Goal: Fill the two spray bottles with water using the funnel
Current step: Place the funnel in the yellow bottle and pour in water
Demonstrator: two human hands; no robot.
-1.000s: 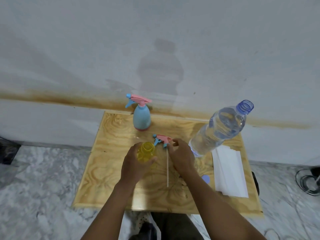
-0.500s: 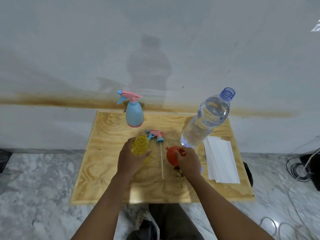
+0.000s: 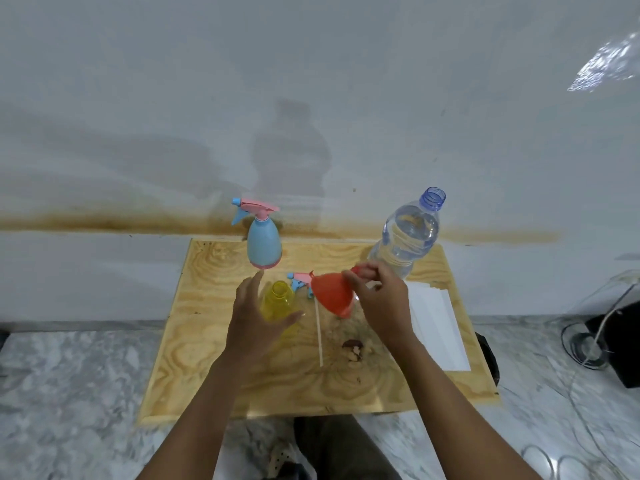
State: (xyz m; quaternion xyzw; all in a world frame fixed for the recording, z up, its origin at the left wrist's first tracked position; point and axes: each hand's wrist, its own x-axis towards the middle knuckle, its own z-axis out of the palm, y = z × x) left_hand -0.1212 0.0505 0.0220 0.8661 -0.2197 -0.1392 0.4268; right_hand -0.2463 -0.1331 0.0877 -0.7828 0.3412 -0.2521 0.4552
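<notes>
A yellow spray bottle (image 3: 277, 301) stands uncapped on the wooden table (image 3: 207, 341). My left hand (image 3: 254, 320) is spread around it, index finger straight up on its left and thumb stretched across its lower front. The bottle's pink and blue spray head (image 3: 298, 279) lies just behind, and its white tube (image 3: 319, 336) runs toward me. My right hand (image 3: 379, 303) pinches the spout of a red funnel (image 3: 332, 294), held above the table and tilted with its wide mouth down and to the left. A blue spray bottle (image 3: 264, 244) with its head on stands at the back.
A large uncapped water bottle (image 3: 406, 239), mostly full, stands at the back right. White paper sheets (image 3: 437, 329) lie along the table's right side. A small brown scrap (image 3: 352, 347) lies near the tube's end. On the floor at right are a black object (image 3: 623, 344) and cables.
My right hand left the spray head on the table, took the red funnel and has lifted it toward the yellow bottle. My left hand's fingers have loosened from the bottle and spread.
</notes>
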